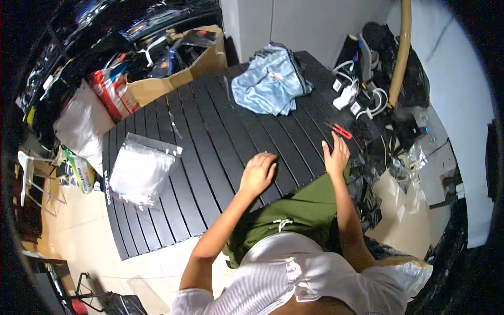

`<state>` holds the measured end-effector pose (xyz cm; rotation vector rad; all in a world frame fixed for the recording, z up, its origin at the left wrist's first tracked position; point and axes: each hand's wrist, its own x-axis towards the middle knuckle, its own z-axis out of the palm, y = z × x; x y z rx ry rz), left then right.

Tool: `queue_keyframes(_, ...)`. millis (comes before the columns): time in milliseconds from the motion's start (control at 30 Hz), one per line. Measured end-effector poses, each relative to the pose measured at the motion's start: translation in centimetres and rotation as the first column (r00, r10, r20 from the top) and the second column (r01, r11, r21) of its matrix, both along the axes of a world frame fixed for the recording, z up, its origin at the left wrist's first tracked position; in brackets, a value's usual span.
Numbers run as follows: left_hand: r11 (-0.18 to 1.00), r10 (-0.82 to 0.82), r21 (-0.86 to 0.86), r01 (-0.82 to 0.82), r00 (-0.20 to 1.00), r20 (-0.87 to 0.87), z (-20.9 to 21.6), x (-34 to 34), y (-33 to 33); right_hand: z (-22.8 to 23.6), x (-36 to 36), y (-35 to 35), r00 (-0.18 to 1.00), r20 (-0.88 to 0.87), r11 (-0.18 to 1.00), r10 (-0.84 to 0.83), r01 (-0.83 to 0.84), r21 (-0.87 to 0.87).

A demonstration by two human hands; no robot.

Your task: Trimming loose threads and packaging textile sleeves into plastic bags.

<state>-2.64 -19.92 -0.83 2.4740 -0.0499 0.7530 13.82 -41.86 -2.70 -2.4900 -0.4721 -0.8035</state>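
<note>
My left hand (pixel 259 172) rests palm down near the front edge of the black slatted table (pixel 210 142). Its fingers bend loosely, the thumb stands apart, and nothing shows in it. At the table's right side, my right hand (pixel 336 156) has its thumb and fingers apart and holds nothing. Just beyond its fingertips lies a pair of red-handled thread snips (pixel 343 131); whether a finger touches them I cannot tell. A crumpled light-blue satin cloth (pixel 270 81) with dark edging lies at the far side. Clear plastic bags (pixel 142 170) lie on the left part.
A cardboard box (pixel 173 79) full of dark packages stands behind the table at left, beside a red and white bag (pixel 113 86). White chargers and cables (pixel 352 97) cluster at right, near a tan pole (pixel 401 52). Black plastic bags (pixel 365 184) crowd the right side.
</note>
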Motion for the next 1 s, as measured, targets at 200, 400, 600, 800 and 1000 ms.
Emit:
queue_keyframes(200,1.000,-0.022,-0.013,0.022,1.000,-0.019,-0.3,0.4,-0.1,-0.2,0.2,-0.4,0.996,0.072,0.998,0.053,-0.056,0.042)
queue_keyframes(400,0.999,-0.031,-0.022,0.031,0.999,-0.041,0.3,0.1,0.5,-0.1,-1.0,-1.2,0.907,0.078,0.855,-0.414,0.358,0.377)
queue_keyframes(600,0.950,-0.150,-0.288,0.121,0.986,-0.080,2.8,-4.6,2.0,4.8,-1.2,0.0,0.968,0.231,0.955,-0.097,0.024,0.296)
queue_keyframes(800,0.980,0.172,-0.115,-0.162,0.982,0.081,10.0,-5.4,9.9,20.5,0.5,2.7,0.777,0.629,0.773,0.026,-0.415,0.480)
queue_keyframes(1000,0.951,-0.305,-0.086,0.298,0.853,-0.424,4.3,-11.8,5.7,35.9,-4.8,2.3,0.462,0.820,0.680,0.338,-0.722,0.126)
